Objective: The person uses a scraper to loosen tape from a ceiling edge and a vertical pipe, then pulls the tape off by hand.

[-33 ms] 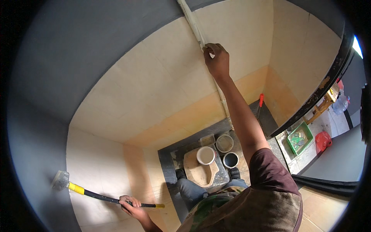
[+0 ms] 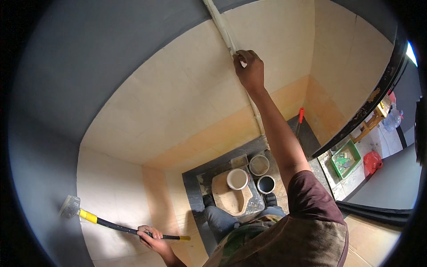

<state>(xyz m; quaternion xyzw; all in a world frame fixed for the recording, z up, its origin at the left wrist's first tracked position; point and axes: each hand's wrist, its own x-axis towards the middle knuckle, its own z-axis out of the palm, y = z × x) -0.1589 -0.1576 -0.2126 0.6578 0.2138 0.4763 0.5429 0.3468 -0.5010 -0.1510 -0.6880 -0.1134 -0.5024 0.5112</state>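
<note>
My left hand (image 2: 151,238) is wrapped round the black handle of a long-handled sledgehammer (image 2: 111,226), low on the left. Its grey block head (image 2: 70,207) is at the dark grey wall; a yellow band sits below the head and another marks the handle's end. Higher up, my right arm is stretched out, and my right hand (image 2: 250,66) is closed with curled fingers against a slim off-white pipe (image 2: 218,20) that runs down the wall. Whether the fingers grip the pipe or some small thing is hidden.
Between my feet, a white bucket (image 2: 238,179) stands on a beige squat pan (image 2: 243,205). Beside it are a bucket of dark liquid (image 2: 266,184) and a greyish tub (image 2: 259,165). A red-handled tool (image 2: 301,115) leans in the corner. Past the doorway lie a green tray (image 2: 345,159) and red bag (image 2: 372,163).
</note>
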